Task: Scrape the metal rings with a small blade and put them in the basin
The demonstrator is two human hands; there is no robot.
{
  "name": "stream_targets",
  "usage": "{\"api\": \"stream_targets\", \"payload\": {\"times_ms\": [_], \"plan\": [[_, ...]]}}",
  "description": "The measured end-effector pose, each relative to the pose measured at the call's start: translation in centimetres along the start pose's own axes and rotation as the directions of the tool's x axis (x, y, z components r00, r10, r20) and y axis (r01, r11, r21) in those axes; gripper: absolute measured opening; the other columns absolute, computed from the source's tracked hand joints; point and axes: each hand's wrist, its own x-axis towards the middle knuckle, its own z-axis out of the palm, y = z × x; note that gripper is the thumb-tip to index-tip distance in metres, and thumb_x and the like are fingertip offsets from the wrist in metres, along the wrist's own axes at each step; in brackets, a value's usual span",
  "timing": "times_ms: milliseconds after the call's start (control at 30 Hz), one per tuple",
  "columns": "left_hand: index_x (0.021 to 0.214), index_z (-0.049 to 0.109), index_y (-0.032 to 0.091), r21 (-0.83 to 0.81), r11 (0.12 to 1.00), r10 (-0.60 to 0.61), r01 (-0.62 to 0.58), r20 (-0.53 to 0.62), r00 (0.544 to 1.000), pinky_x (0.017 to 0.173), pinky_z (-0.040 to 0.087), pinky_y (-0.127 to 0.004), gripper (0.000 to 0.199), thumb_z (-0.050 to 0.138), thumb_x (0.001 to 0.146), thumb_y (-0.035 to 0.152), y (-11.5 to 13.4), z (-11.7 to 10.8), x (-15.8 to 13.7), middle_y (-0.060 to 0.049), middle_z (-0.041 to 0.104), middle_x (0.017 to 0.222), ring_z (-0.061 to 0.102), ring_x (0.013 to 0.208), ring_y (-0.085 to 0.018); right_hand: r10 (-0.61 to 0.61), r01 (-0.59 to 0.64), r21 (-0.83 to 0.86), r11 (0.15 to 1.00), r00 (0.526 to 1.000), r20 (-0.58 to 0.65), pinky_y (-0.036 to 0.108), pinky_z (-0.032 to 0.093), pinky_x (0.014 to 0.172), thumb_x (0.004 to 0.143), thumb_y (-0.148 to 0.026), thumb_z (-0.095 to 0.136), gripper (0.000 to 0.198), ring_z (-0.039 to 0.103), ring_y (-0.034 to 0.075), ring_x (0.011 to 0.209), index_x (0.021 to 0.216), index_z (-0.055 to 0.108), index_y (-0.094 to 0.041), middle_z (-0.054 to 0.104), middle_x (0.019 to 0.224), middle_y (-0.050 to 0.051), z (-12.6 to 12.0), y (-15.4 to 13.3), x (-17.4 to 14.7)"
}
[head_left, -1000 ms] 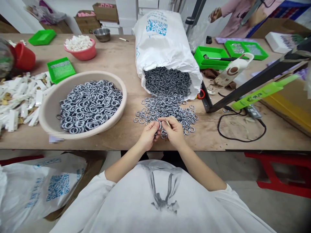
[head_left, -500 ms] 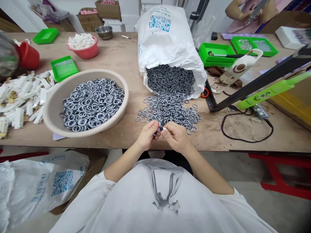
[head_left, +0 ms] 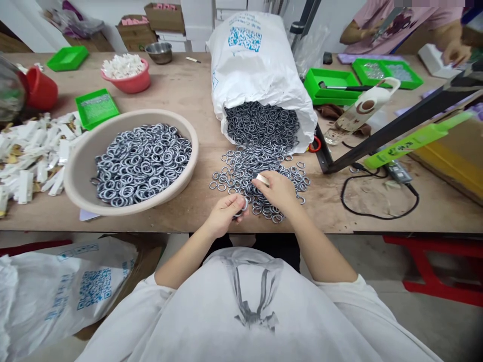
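My left hand is closed near the table's front edge, pinching a grey metallic-looking ring; more rings may be tucked under its fingers. To its right, my right hand curls over the loose ring pile, gripping a small white-handled tool whose working end is hidden. Its fingertips are out of sight among the rings. Behind the pile, a white woven sack lies with its mouth toward me, spilling more rings. A large beige basin at left holds many of the same rings.
White pieces are heaped at far left, near a green tray and a pink bowl. On the right stand a black metal bar, a cable and a light-green device. Another person works across the table.
My hands have parted. The right one moved forward onto the pile with the white-handled tool, and the left lowered slightly with its ring. Some rings now lie closer to the table's front edge.
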Motion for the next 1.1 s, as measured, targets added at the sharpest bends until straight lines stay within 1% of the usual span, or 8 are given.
{"api": "stream_targets", "payload": {"times_ms": [167, 333, 400, 467, 600, 800, 967, 1100], "plan": [[0.098, 0.068, 0.015, -0.062, 0.998, -0.038, 0.031, -0.113, 0.993, 0.042, 0.035, -0.017, 0.04, 0.078, 0.074, 0.045, -0.1, -1.5, 0.1, 0.0, 0.065, 0.068, 0.051, 0.046, -0.006, -0.009, 0.042, -0.248, 0.968, 0.991, 0.133, 0.031, 0.036, 0.064, 0.092, -0.048, 0.058, 0.032, 0.065, 0.024, 0.084, 0.104, 0.072, -0.022, 0.07, 0.106, 0.011, 1.2, -1.7, 2.1], [0.087, 0.063, 0.015, -0.227, 0.97, -0.122, 0.084, -0.158, 0.98, 0.037, 0.037, -0.016, 0.031, 0.076, 0.073, 0.038, -0.5, -2.4, 0.5, -0.002, 0.067, 0.072, 0.059, 0.051, -0.009, 0.022, 0.024, -0.26, 0.965, 0.984, 0.175, 0.033, 0.041, 0.071, 0.097, -0.034, 0.048, 0.029, 0.067, 0.026, 0.089, 0.104, 0.073, -0.02, 0.068, 0.108, 0.015, 2.1, -2.3, 3.3], [0.082, 0.059, 0.015, -0.292, 0.949, -0.176, 0.121, -0.168, 0.97, 0.035, 0.036, -0.016, 0.031, 0.073, 0.075, 0.042, -0.5, -2.4, 0.7, -0.002, 0.066, 0.073, 0.061, 0.052, -0.01, 0.021, -0.002, -0.168, 0.986, 0.993, 0.112, 0.034, 0.041, 0.072, 0.097, -0.032, 0.047, 0.029, 0.066, 0.026, 0.088, 0.099, 0.073, -0.018, 0.069, 0.105, 0.015, 2.0, -1.9, 3.3], [0.08, 0.056, 0.015, -0.309, 0.94, -0.206, 0.144, -0.179, 0.962, 0.034, 0.036, -0.016, 0.034, 0.073, 0.076, 0.045, -0.5, -2.1, 1.1, -0.002, 0.066, 0.072, 0.062, 0.052, -0.01, 0.0, -0.006, 0.092, 0.996, 0.998, 0.069, 0.032, 0.042, 0.071, 0.097, -0.034, 0.048, 0.03, 0.063, 0.023, 0.084, 0.09, 0.072, -0.018, 0.069, 0.094, 0.01, 1.6, -1.7, 2.6], [0.086, 0.058, 0.015, -0.247, 0.961, -0.159, 0.123, -0.132, 0.978, 0.034, 0.034, -0.015, 0.047, 0.077, 0.073, 0.056, -0.6, -0.7, 1.9, -0.001, 0.065, 0.07, 0.058, 0.048, -0.008, -0.111, 0.035, 0.631, 0.775, 0.99, 0.081, 0.028, 0.042, 0.069, 0.094, -0.036, 0.051, 0.03, 0.058, 0.017, 0.074, 0.078, 0.069, -0.019, 0.065, 0.074, 0.002, 1.0, -2.1, -0.3], [0.081, 0.055, 0.017, -0.199, 0.972, -0.141, 0.128, -0.054, 0.988, 0.034, 0.029, -0.014, 0.052, 0.08, 0.067, 0.06, -0.4, 1.3, 1.9, 0.005, 0.055, 0.059, 0.05, 0.042, -0.005, -0.105, 0.104, 0.637, 0.764, 0.994, -0.037, 0.03, 0.04, 0.066, 0.086, -0.023, 0.057, 0.02, 0.053, 0.016, 0.068, 0.078, 0.076, -0.022, 0.055, 0.068, 0.001, 0.3, -2.7, -3.5], [0.096, 0.06, 0.018, -0.19, 0.973, -0.138, 0.128, -0.042, 0.99, 0.035, 0.029, -0.015, 0.051, 0.081, 0.069, 0.055, -0.2, 1.7, 1.3, 0.006, 0.055, 0.058, 0.05, 0.042, -0.006, -0.241, 0.095, 0.836, 0.54, 0.969, 0.046, 0.036, 0.046, 0.077, 0.091, -0.048, 0.056, 0.033, 0.058, 0.02, 0.076, 0.1, 0.078, -0.025, 0.06, 0.067, 0.001, -0.3, -1.9, -3.5], [0.091, 0.058, 0.018, -0.169, 0.98, -0.116, 0.101, -0.083, 0.99, 0.035, 0.027, -0.016, 0.051, 0.078, 0.069, 0.06, -0.1, 1.7, 1.1, 0.006, 0.053, 0.056, 0.049, 0.04, -0.007, -0.188, 0.081, 0.818, 0.57, 0.982, 0.033, 0.036, 0.046, 0.076, 0.086, -0.06, 0.062, 0.042, 0.057, 0.02, 0.074, 0.096, 0.077, -0.023, 0.062, 0.063, 0.001, -0.3, -2.6, -3.5]]}}
